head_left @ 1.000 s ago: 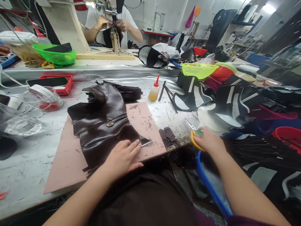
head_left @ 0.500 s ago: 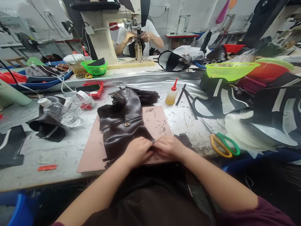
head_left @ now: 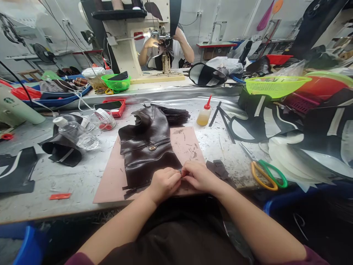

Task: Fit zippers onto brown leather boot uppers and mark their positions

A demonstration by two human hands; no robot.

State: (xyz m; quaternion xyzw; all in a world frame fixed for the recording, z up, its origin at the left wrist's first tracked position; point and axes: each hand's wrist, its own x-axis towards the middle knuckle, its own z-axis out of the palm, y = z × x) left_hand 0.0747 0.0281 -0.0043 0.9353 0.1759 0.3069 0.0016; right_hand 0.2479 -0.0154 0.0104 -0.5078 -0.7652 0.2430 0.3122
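A dark brown leather piece (head_left: 147, 147) with a small metal fitting lies on a pink cutting mat (head_left: 190, 145) at the table's front edge. My left hand (head_left: 164, 183) and my right hand (head_left: 198, 176) meet at the leather's near right corner, fingers curled and pinched together on its edge. What the fingertips hold beyond the leather edge is hidden. Yellow and green scissors (head_left: 266, 173) lie on the table to the right, apart from my right hand.
A glue bottle with a red tip (head_left: 204, 114), black leather scraps (head_left: 219, 168), a plastic bottle (head_left: 75, 133), a phone in a red tray (head_left: 110, 106) and piled black-and-white pieces (head_left: 298, 140) surround the mat. Across the table another person works at a sewing machine (head_left: 162, 44).
My right hand put down the scissors at the right and came to the leather's near corner beside my left hand. The view swung left and steadied.
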